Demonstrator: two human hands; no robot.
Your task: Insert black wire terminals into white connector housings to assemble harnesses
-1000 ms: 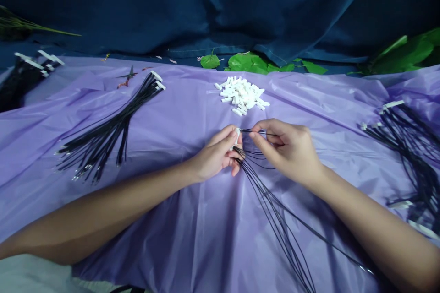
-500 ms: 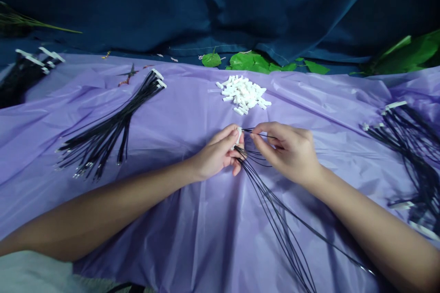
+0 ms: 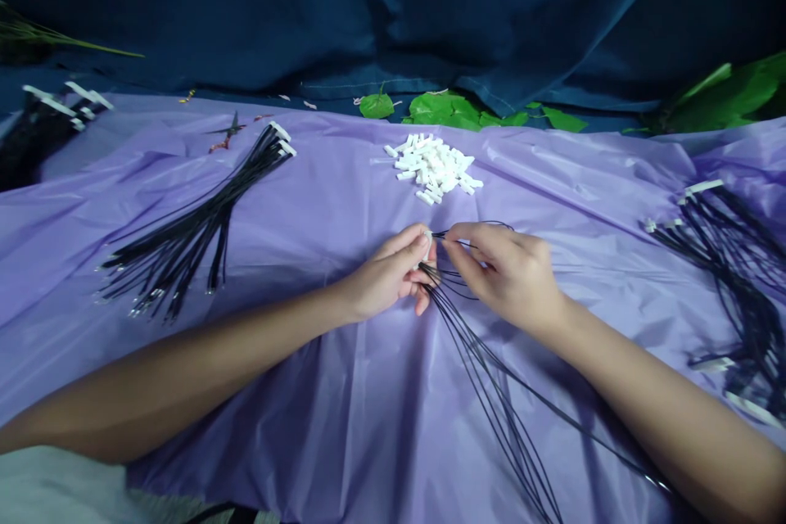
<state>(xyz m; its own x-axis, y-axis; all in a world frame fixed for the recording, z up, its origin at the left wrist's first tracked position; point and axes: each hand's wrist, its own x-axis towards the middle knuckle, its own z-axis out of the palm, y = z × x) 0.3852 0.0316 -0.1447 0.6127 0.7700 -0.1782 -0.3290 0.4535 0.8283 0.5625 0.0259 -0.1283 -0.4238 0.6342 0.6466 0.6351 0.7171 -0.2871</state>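
Between thumb and fingers, my left hand (image 3: 396, 266) pinches a small white plastic connector (image 3: 428, 242). Several thin black wires (image 3: 485, 368) run from that hand down and to the right, some showing metal tips. My right hand (image 3: 509, 266) is just right of the connector, thumb and forefinger pinched on a black wire (image 3: 459, 243) close to it. Whether the wire's end sits inside the connector is hidden by my fingers. Beyond my hands lies a pile of white connectors (image 3: 435, 165) on the purple sheet (image 3: 325, 205).
A bundle of black wires with white connectors (image 3: 212, 217) lies to the left, another (image 3: 737, 278) at the far right, and one more (image 3: 55, 123) at the far left. Small scissors (image 3: 228, 133) rest at the back. Green leaves (image 3: 448, 109) line the sheet's far edge.
My right hand has shifted slightly left, bringing its fingertips nearer the connector. My left hand stays almost in place, its thumb still on the connector.
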